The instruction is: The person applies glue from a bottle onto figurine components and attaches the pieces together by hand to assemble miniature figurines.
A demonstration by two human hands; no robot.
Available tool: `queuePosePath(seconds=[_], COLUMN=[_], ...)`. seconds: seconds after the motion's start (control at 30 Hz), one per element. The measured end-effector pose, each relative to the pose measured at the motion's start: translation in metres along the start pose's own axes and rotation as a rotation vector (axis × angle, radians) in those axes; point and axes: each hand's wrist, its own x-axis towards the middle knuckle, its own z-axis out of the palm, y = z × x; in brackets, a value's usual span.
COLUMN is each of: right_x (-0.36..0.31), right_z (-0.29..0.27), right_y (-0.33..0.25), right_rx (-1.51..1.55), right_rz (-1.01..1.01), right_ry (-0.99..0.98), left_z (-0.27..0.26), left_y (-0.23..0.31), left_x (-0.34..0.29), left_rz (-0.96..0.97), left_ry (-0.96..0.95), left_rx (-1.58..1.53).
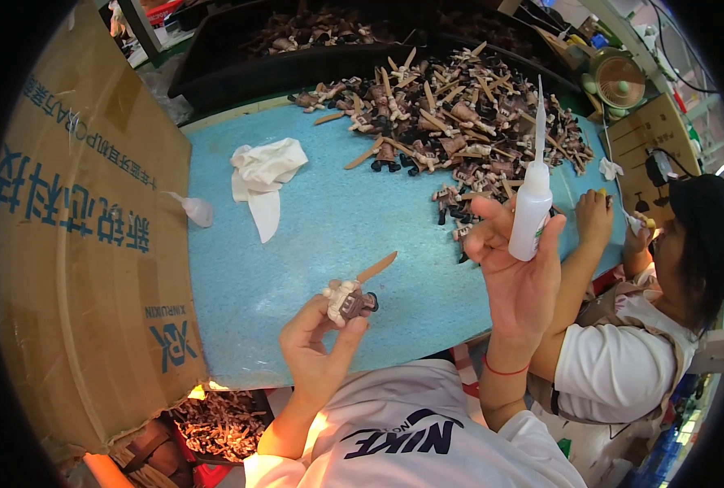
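Left hand [319, 348] pinches a figurine [345, 300] above the counter [321, 220] (likely light and stiff, best held by the torso [353, 306], thin blade [378, 267] perhaps snappable); right hand [521, 285], half-curled, holds a soft-looking bottle [531, 207].

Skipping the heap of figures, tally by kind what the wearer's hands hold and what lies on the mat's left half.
Bottles: 2 (one in the right hand, one on the blue mat)
Toy figures: 1 (in the left hand)
White cloths: 1
Total: 4
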Motion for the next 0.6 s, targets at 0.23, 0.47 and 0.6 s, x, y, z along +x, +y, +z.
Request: queuePosePath(seconds=[0.23,0.47,0.6], right_x=[0.009,0.026,0.036], right_z=[0.008,0.014,0.011], right_y=[-0.010,-0.017,-0.021], right_rx=[-0.218,0.098,0.136], right_rz=[-0.216,-0.149,-0.129], right_ry=[-0.004,-0.150,-0.222], left_z=[0.005,0.002,-0.001], left_y=[0.006,0.003,0.002], left_x=[0.000,-0.001,-0.002], left_rz=[-0.067,-0.077,-0.047], left_ry=[0.030,0.057,0.071], left_rx=[-0.057,-0.070,-0.051])
